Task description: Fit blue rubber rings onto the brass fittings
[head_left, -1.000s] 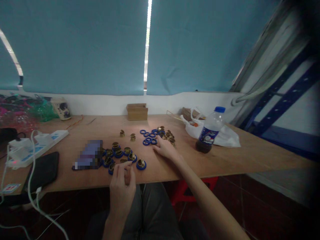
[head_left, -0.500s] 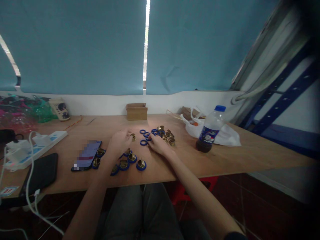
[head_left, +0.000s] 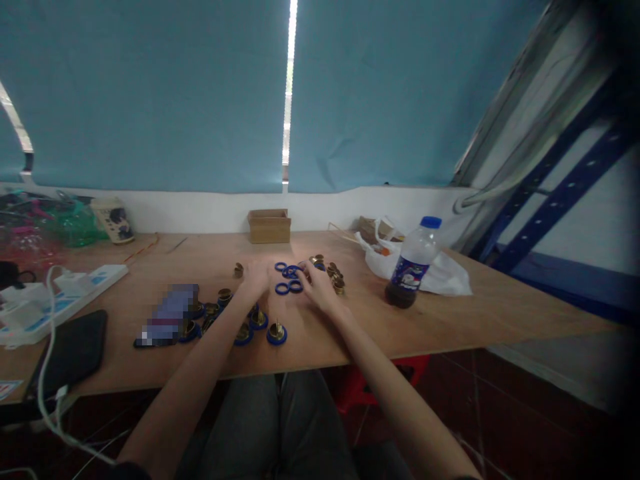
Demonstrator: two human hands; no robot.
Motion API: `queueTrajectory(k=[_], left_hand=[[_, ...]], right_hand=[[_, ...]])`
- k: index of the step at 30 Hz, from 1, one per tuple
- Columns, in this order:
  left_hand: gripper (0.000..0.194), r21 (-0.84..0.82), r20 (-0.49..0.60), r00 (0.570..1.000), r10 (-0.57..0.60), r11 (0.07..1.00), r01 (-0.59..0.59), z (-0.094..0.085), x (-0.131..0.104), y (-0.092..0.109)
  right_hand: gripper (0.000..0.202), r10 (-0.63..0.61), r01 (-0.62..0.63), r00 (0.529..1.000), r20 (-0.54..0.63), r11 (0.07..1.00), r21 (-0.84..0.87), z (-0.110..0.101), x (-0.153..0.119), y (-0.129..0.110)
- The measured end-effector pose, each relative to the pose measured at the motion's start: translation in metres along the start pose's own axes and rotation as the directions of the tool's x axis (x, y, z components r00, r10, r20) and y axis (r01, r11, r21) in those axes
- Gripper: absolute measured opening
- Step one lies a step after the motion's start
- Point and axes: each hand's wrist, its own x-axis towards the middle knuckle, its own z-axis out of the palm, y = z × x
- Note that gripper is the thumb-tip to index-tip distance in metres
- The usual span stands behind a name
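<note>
Both hands reach over a flat wooden table (head_left: pixel 480 313) with a smooth, pale brown, faintly grained top. The right hand (head_left: pixel 317 283) is at the middle, its fingers partly bent and slightly parted, with the fingertips at the right edge of a thin, round blue ring (head_left: pixel 293 271). Whether they grip the ring cannot be told. The left hand (head_left: pixel 257 275) is just left of the rings, palm down and blurred; how far its fingers are open, and whether they hold anything, cannot be told.

Other smooth blue rings (head_left: pixel 283 289) lie flat around the first one, between the two hands. A shiny gold-coloured metal piece (head_left: pixel 239 270), with a round top, stands just left of the left hand. More gold pieces (head_left: pixel 334 272) sit in a loose heap to the right of the right hand. On the near left, several gold pieces with blue rings around their bases (head_left: pixel 277 333) stand in a cluster, partly hidden by the left forearm.

A phone (head_left: pixel 170 313), its screen pixelated, lies left of that cluster. Farther left are a flat black slab (head_left: pixel 75 350) with rounded corners and a long white plastic power strip (head_left: pixel 107 277). At the far side, a rectangular brown cardboard box (head_left: pixel 270 228) stands near the white wall. On the right, a clear bottle (head_left: pixel 411 267) with a blue cap and dark liquid stands upright beside a crumpled, thin white plastic bag (head_left: pixel 450 275).
</note>
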Motion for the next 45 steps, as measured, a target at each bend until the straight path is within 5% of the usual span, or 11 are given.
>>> queueTrajectory(k=[7,14,20,24,29,35,42,45], left_hand=[[0.027,-0.41,-0.305,0.948,0.087,0.887,-0.213,-0.031,-0.066,0.009],[0.026,-0.689,-0.421,0.907,0.023,0.642,-0.336,-0.014,-0.151,0.011],[0.029,-0.877,-0.236,0.968,-0.09,0.449,-0.172,-0.014,-0.178,0.002],[0.035,-0.926,-0.181,0.981,-0.063,0.347,-0.149,-0.014,-0.187,-0.002],[0.046,-0.93,-0.178,0.983,-0.054,0.336,-0.15,-0.013,-0.195,-0.004],[0.047,-0.955,-0.05,0.999,0.001,0.292,-0.048,-0.019,-0.206,-0.003],[0.043,-0.99,0.048,0.987,0.156,0.138,0.027,-0.03,-0.219,-0.012],[0.04,-0.99,0.055,0.99,0.132,0.138,0.036,-0.031,-0.22,-0.014]], right_hand=[[0.017,0.087,-0.011,0.978,-0.19,0.928,0.372,-0.005,-0.019,-0.032],[0.016,0.281,-0.017,0.914,-0.294,0.749,0.663,0.009,-0.084,-0.094],[0.016,0.315,-0.04,0.939,-0.14,0.504,0.863,-0.003,-0.112,-0.132],[0.017,0.206,-0.12,0.979,0.007,0.545,0.83,-0.016,-0.11,-0.142],[0.018,0.155,-0.185,0.981,0.118,0.559,0.808,-0.016,-0.112,-0.147],[0.012,0.177,-0.164,0.982,0.07,0.595,0.787,-0.008,-0.123,-0.145],[0.013,0.165,-0.16,0.984,0.067,0.649,0.743,-0.009,-0.127,-0.137],[0.014,0.16,-0.14,0.986,0.039,0.687,0.713,-0.008,-0.129,-0.136]])
